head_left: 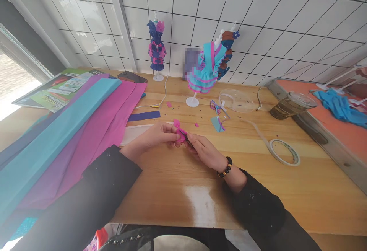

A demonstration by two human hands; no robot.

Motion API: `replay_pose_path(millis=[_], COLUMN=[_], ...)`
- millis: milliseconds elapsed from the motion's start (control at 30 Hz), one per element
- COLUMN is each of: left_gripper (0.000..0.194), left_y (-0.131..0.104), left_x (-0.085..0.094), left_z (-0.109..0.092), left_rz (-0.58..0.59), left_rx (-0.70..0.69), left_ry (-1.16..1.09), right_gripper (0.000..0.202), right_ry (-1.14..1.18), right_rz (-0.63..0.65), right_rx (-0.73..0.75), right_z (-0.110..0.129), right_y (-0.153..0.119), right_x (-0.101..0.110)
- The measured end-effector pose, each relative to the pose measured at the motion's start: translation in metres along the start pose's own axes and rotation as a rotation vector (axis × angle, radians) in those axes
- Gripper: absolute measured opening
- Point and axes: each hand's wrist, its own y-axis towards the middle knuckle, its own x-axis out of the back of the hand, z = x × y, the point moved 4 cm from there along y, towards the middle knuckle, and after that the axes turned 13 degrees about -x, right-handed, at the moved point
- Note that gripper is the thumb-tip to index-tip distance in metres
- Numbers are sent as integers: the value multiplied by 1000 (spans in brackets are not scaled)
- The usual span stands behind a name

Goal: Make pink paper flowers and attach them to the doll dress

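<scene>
My left hand (163, 134) pinches a small piece of bright pink crepe paper (180, 136) above the table, near the middle of the view. My right hand (205, 149), with a beaded bracelet at the wrist, is closed round small dark scissors (189, 142). Their blades lie against the pink paper, close to the left fingertips. The scissors' handles are mostly hidden by the right fingers. Small pink scraps (196, 125) and a dark blue strip (144, 116) lie just beyond the hands.
Pink, purple and blue crepe sheets (94, 117) cover the left side. Dressed doll stands (157, 48), including one in a turquoise paper dress (208, 69), stand along the tiled wall. A tape roll (284, 152) and a lidded cup (292, 105) are on the right.
</scene>
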Motion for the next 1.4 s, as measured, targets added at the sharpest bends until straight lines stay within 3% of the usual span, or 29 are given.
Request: replay_pose_path(millis=[667, 1400], left_gripper=[37, 30], left_y=[-2, 0], left_x=[1, -2], left_z=[5, 3], left_rz=[-10, -2], left_rx=[105, 54], left_ry=[-34, 53], right_gripper=[44, 42], right_ry=[-38, -100], right_rz=[-85, -71], right_rx=[33, 54], right_z=[-4, -5], right_y=[4, 6], right_x=[4, 4])
